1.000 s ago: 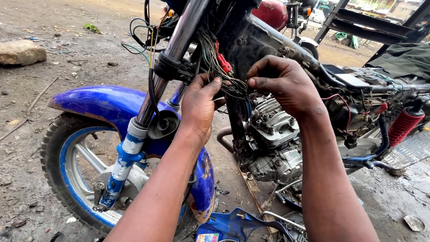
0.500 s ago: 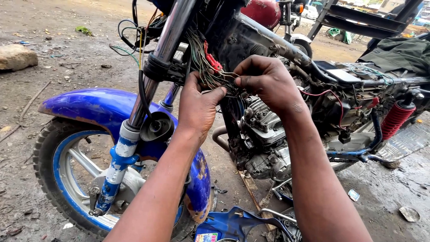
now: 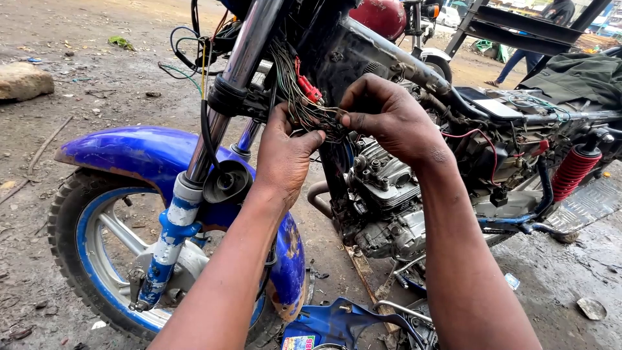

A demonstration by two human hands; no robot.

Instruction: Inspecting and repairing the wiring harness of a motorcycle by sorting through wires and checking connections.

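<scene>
Left hand [image 3: 285, 152]: raised to the front of a stripped motorbike, fingers curled, thumb and fingertips pinched on the bundle of wires [image 3: 304, 107]. Grip nearly closed, holding strands at the lower end of the bundle.

Right hand [image 3: 389, 116]: just beside the left, knuckles up, fingers bent in and pinched on the same wires from the other side. How tightly it holds cannot be told; the fingertips are partly hidden among the strands.

Bundle of wires: thin leads, dark, green and brown, hanging down from under the steering head, between the fork leg [image 3: 223, 97] and the frame tube [image 3: 389, 55]. A red plug [image 3: 310, 87] sits in the bundle, just above both hands.

Engine [image 3: 382, 194]: grey, finned, grimy, directly below the right hand.

Front wheel [image 3: 84, 246]: knobbly tyre, blue rim, under a scuffed blue mudguard [image 3: 129, 152]. Round horn [image 3: 227, 185] fixed beside the fork leg, near the left wrist.

Red spring [image 3: 573, 172]: at the rear of the bike, far right.

Blue body panel [image 3: 337, 324]: lying on the ground below the forearms.

Ground [image 3: 78, 97]: wet, muddy dirt. A large stone [image 3: 23, 81] lies at the far left, well apart from the bike.
</scene>
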